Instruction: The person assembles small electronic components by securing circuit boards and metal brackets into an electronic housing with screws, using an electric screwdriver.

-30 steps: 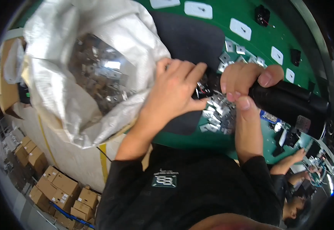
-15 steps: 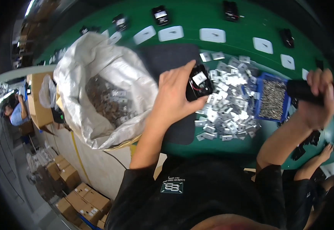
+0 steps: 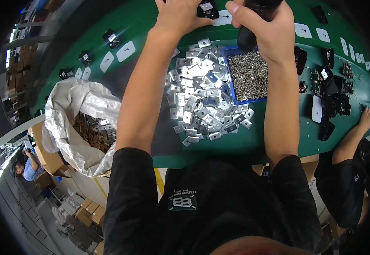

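Observation:
My left hand (image 3: 178, 17) reaches to the top edge of the view, its thumb and forefinger around a small black device (image 3: 208, 7) with a white label. Some of its fingers are cut off by the edge. In my right hand (image 3: 276, 36) is a black cylindrical tool (image 3: 248, 39), wrapped by the fingers and held above a blue tray (image 3: 234, 92) of small metal screws (image 3: 248, 74). The tool's tip cannot be made out. Between my forearms lies a heap of silver metal plates (image 3: 202, 95) with holes, left of the tray.
A white woven sack (image 3: 61, 102) of metal pieces stands at left. White pads (image 3: 126, 51) and black devices (image 3: 111, 38) line the green table (image 3: 278, 136). Black parts (image 3: 331, 102) lie at right, near another person's hand (image 3: 366, 119). Cardboard boxes (image 3: 93, 210) stand lower left.
My left hand has carried the black device up and away from the dark mat. My right hand has moved left and up with the tool. The whole view has shifted.

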A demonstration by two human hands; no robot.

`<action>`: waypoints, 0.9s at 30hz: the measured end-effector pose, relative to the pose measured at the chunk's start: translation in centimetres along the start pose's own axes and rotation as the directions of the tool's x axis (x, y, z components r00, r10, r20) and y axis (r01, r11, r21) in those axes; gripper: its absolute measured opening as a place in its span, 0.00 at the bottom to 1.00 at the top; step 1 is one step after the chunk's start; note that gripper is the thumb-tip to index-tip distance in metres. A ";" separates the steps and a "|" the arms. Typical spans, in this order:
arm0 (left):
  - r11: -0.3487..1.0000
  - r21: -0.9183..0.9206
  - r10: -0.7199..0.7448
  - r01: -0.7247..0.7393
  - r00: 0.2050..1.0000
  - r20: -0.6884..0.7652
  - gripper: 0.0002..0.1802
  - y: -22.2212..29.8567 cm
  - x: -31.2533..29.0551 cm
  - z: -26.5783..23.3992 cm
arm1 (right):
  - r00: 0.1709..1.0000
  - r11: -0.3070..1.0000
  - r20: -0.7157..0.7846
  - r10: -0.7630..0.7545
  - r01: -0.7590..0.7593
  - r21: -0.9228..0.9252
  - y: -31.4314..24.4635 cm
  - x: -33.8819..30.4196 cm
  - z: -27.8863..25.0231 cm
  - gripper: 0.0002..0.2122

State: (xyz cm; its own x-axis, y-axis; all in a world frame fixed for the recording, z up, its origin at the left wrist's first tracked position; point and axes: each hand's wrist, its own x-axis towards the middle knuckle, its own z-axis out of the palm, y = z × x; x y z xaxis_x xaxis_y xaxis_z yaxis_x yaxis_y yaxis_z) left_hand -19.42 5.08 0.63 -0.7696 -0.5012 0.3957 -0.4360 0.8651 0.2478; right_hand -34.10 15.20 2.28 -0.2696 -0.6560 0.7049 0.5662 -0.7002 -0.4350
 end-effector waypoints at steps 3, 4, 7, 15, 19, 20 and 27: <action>0.996 -0.015 0.079 -0.088 0.946 -0.316 0.30 0.7 -1.7 -1.9 | 0.862 0.676 -0.386 0.328 -0.500 -0.542 -3.6 0.2 3.5 0.21; 0.987 0.147 0.082 -0.061 0.987 -0.141 0.26 0.7 -2.4 -3.3 | 0.861 0.673 -0.388 0.328 -0.501 -0.543 -4.0 -0.1 3.1 0.21; 0.946 -0.134 -0.290 0.295 0.956 0.052 0.19 4.3 -6.9 -6.4 | 0.860 0.439 -0.218 0.461 -0.434 -0.787 -4.2 -0.5 2.1 0.23; 0.929 -0.186 -0.322 0.320 0.947 0.019 0.13 6.6 -13.5 -2.3 | 0.873 0.699 -0.397 0.283 -0.471 -0.537 -3.2 -0.1 4.0 0.21; 0.838 -0.292 -0.453 0.460 0.886 0.098 0.12 7.0 -13.1 -2.5 | 0.872 0.697 -0.396 0.288 -0.474 -0.538 -3.4 -0.3 4.2 0.21; 0.840 -0.292 -0.449 0.457 0.888 0.098 0.12 6.7 -13.1 -2.6 | 0.860 0.693 -0.402 0.313 -0.497 -0.523 -3.3 -0.3 4.4 0.21; 0.716 -0.388 -0.618 0.580 0.786 0.034 0.08 3.6 -11.8 -4.7 | 0.832 0.667 -0.405 0.378 -0.549 -0.504 -2.6 -0.8 4.2 0.20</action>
State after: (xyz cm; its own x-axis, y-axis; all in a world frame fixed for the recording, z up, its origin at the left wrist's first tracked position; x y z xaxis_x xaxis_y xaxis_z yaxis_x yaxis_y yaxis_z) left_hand -9.75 14.05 1.05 -0.3513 -0.9275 0.1277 -0.5777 0.3220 0.7500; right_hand -32.14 18.76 5.18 -0.3261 -0.9250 0.1950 0.1333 -0.2492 -0.9592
